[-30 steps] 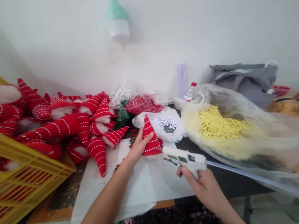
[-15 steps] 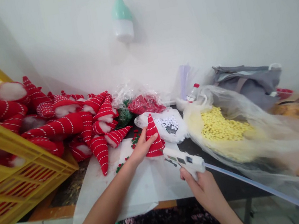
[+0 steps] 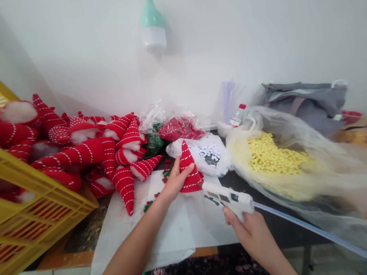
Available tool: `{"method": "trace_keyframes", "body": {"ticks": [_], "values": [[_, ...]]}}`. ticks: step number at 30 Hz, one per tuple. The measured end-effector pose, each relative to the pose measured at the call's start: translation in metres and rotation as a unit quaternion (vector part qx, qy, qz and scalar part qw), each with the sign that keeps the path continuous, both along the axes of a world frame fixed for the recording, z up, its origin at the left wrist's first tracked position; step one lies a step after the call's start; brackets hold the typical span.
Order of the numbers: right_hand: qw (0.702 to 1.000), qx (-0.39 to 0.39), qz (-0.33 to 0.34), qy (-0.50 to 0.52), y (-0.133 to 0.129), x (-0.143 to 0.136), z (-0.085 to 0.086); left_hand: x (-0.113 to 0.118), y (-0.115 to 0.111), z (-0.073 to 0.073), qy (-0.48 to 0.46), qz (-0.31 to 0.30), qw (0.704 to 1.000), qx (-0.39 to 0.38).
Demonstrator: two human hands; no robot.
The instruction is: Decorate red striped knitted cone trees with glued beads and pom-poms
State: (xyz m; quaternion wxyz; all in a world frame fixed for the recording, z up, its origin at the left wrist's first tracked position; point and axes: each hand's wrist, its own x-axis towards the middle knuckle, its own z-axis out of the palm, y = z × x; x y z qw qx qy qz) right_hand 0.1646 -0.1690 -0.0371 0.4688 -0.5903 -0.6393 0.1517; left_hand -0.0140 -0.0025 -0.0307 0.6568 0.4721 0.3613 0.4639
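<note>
Red knit cone with white dashed stitching (image 3: 191, 180): stood point upward over the far part of the white paper sheet (image 3: 174, 230), in front of the clear bag of white discs; whether its base rested on the paper could not be told.
Left hand (image 3: 174, 180): was clamped on the cone, thumb across the front face, fingers at the left edge.
Right hand (image 3: 250, 229): was clamped around the handle of the white plastic glue gun (image 3: 226, 196).
Nozzle: pointed at the lower right corner of the cone, just beside it; contact could not be told.
Glue stick: a long translucent rod (image 3: 311, 227) extended from the rear of the gun toward the lower right.
Tabletop (image 3: 272, 228): was black, partly covered by the paper.
Small red and green pieces (image 3: 149, 205): lay on the paper, left of the left hand.
Bag of white discs (image 3: 203, 170): lay open behind the gun.
Bag of yellow pellets (image 3: 319, 171): was clear plastic, lay open at the right.
Stuffed red striped cones (image 3: 77, 154): were heaped at the left, white filling exposed on several, partly inside the yellow slatted plastic crate (image 3: 3, 205).
Rear items: a clear bag of red material (image 3: 180, 128), a red-capped bottle (image 3: 239, 115) and a grey fabric bag (image 3: 307, 100) stood or lay near the wall.
Lamp: a mint-and-white bulb (image 3: 152, 25) hung above.
</note>
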Motion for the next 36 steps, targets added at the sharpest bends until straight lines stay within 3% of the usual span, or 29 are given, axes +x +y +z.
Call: {"method": "trace_keyframes", "body": {"ticks": [16, 26, 29, 36], "values": [[1.0, -0.008, -0.006, 0.009, 0.002, -0.001, -0.006, 0.0, -0.001, -0.002, -0.001, 0.005, 1.0, 0.02], [0.999, 0.03, -0.013, 0.011, 0.003, 0.007, -0.013, 0.0, 0.005, -0.01, -0.036, 0.022, 0.999, -0.03], [0.997, 0.047, -0.029, 0.062, 0.005, 0.008, -0.008, 0.0, 0.008, -0.011, -0.048, 0.03, 0.997, -0.049], [0.979, -0.015, -0.016, 0.204, 0.02, 0.003, 0.007, 0.0, 0.007, -0.006, -0.061, 0.02, 0.993, -0.097]]}}
